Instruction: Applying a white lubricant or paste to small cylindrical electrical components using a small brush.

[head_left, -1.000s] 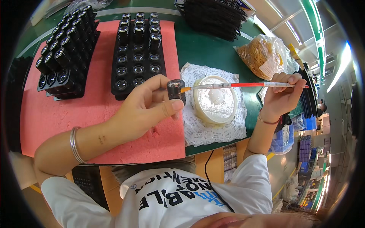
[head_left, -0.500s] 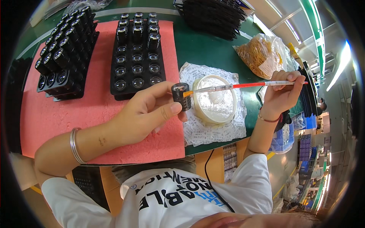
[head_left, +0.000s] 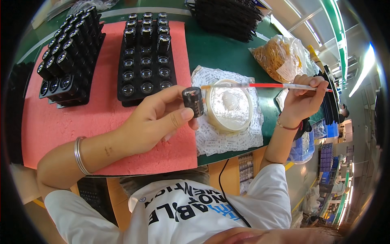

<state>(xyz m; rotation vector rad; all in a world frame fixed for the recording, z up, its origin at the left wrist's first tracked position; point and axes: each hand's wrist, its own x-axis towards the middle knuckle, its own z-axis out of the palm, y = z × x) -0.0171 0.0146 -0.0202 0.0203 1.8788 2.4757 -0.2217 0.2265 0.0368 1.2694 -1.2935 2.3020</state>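
Observation:
A small black cylinder (head_left: 192,101) is pinched between the thumb and fingers of my left hand (head_left: 160,116), over the right edge of the pink mat. My right hand (head_left: 305,97) grips a thin paintbrush (head_left: 266,85) by the far end of its red and white handle. The brush's orange tip is blurred and sits just right of the cylinder's top, with a narrow gap or none; I cannot tell which. Beneath the brush lies a round whitish dish (head_left: 229,106) with shiny, clear-looking contents, resting on a crumpled printed sheet (head_left: 209,140).
On the pink foam mat (head_left: 109,134) stand a black tray (head_left: 122,95) partly filled with upright cylinders and a fuller stacked tray (head_left: 87,91) at left. A bag of yellowish rubber bands (head_left: 278,59) and a stack of black trays (head_left: 225,18) lie at the back of the green table (head_left: 215,51).
The brush tip has lifted up off the cylinder's side, and its shaft is now blurred and more level. My left hand and the cylinder have barely shifted.

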